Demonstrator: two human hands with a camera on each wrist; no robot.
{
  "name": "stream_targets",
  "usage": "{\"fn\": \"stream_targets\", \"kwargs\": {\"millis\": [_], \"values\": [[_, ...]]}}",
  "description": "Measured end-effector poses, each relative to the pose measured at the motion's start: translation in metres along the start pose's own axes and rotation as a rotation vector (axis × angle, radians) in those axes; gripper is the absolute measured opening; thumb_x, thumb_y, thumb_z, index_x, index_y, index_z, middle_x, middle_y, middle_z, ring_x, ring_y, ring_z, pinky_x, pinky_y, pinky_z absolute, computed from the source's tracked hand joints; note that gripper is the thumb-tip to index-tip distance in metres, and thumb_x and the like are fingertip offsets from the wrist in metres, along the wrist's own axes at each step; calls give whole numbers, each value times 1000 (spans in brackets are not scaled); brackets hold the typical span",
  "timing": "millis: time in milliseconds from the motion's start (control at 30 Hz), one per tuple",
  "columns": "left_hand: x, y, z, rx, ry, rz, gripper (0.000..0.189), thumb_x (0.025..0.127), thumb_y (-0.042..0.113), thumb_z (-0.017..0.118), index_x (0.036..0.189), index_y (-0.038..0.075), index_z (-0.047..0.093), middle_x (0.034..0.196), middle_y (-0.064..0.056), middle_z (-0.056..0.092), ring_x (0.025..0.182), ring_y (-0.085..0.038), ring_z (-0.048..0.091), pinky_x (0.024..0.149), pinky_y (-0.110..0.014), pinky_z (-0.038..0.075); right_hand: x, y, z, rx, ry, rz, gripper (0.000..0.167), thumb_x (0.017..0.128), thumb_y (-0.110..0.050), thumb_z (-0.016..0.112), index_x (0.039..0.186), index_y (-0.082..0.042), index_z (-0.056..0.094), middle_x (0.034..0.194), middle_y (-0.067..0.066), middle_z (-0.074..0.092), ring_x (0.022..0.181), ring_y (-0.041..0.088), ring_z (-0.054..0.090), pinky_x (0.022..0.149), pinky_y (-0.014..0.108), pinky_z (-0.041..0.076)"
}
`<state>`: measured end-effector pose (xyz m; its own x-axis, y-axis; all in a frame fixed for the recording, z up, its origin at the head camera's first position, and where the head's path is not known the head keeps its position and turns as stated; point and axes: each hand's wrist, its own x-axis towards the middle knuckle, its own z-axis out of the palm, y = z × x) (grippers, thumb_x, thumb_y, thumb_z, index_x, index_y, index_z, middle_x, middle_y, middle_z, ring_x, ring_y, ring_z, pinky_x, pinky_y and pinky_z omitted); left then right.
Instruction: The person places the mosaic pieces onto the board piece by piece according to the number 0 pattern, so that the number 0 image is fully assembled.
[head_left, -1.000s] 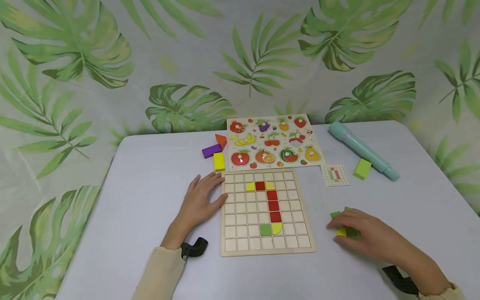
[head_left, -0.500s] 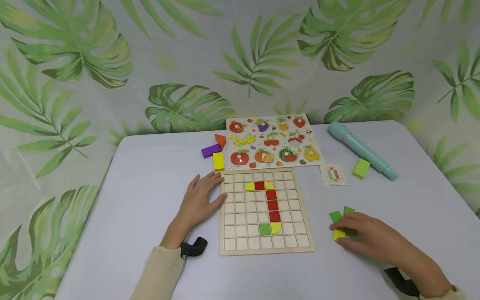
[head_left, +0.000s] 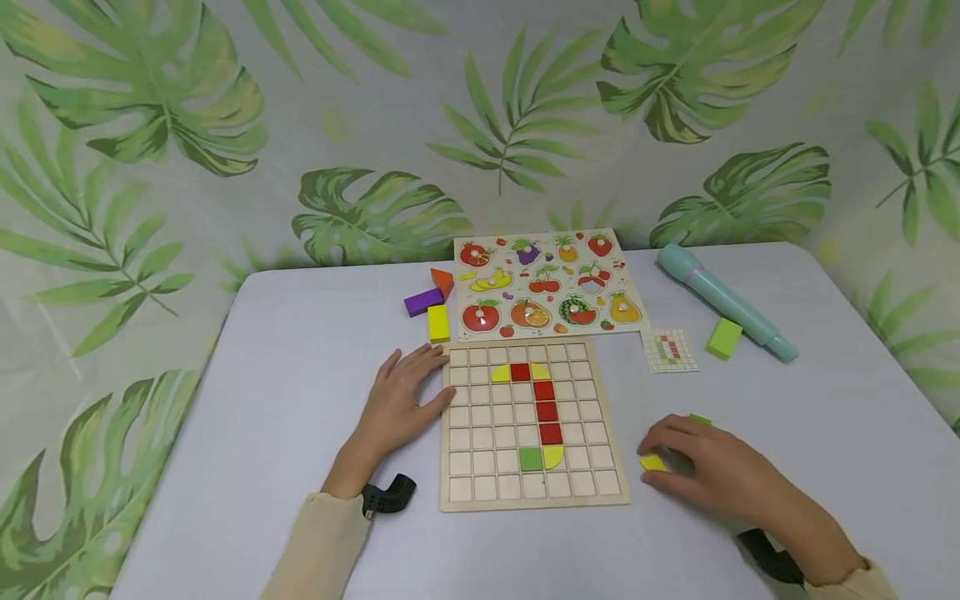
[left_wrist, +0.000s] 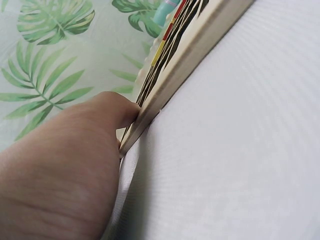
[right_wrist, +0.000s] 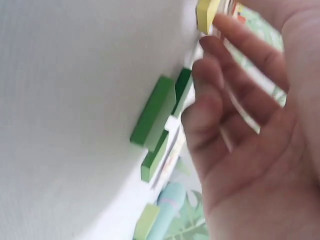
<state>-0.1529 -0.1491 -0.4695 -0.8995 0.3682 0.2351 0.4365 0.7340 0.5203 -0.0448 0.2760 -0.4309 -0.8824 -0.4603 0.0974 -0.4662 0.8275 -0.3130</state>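
Observation:
My right hand pinches a small yellow tile between thumb and fingertips, to the right of the wooden grid board. In the right wrist view the yellow tile shows at the fingertips, while several green tiles lie on the cloth beyond. The hand hides most of them in the head view. My left hand rests at the board's left edge, fingers loosely spread and the thumb touching the rim. On the board, red tiles, yellow rounded tiles and a green square tile form a hooked line.
Behind the board lies a fruit puzzle. Purple, yellow and orange blocks sit beside it. To the right are a small pattern card, a light green block and a teal microphone-shaped object.
My right hand has picked the yellow tile from among the green ones and moved it left, closer to the board. The left hand stays in place.

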Motion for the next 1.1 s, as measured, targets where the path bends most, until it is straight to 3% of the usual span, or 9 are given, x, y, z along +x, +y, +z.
{"fn": "stream_targets", "kwargs": {"millis": [267, 433, 600, 867, 1100], "values": [[1, 1, -1, 9, 17, 19, 53, 95, 34, 73, 141, 9, 62, 152, -8, 57, 148, -27, 44, 127, -56, 20, -8, 10, -7, 104, -89, -77, 41, 83, -20, 86, 118, -35, 70, 114, -20, 63, 96, -1, 55, 79, 24, 55], [1, 1, -1, 6, 0, 0, 53, 96, 34, 72, 141, 9, 62, 152, -7, 56, 149, -26, 42, 128, -54, 18, -8, 11, -7, 132, -110, -83, 40, 85, -20, 85, 121, -33, 71, 113, -18, 62, 91, -3, 51, 71, 22, 52], [1, 1, -1, 1, -21, -15, 54, 97, 36, 71, 143, 11, 61, 154, -6, 55, 150, -24, 40, 129, -53, 16, -4, 8, -7, 140, -132, -73, 36, 88, -26, 83, 122, -31, 71, 112, -20, 62, 90, -3, 51, 72, 22, 52], [0, 2, -1, -1, -12, -4, 54, 96, 35, 71, 143, 11, 61, 154, -6, 55, 150, -25, 41, 128, -53, 17, 18, -9, -10, 120, -129, -73, 33, 89, -31, 82, 121, -33, 73, 111, -22, 63, 91, -1, 55, 75, 24, 54], [0, 2, -1, -7, -2, -5, 54, 95, 34, 72, 142, 10, 62, 153, -7, 55, 149, -26, 42, 128, -55, 17, 46, -29, -4, 128, -95, -167, 34, 89, -31, 82, 122, -27, 74, 111, -20, 64, 92, 1, 57, 77, 24, 55]]}}
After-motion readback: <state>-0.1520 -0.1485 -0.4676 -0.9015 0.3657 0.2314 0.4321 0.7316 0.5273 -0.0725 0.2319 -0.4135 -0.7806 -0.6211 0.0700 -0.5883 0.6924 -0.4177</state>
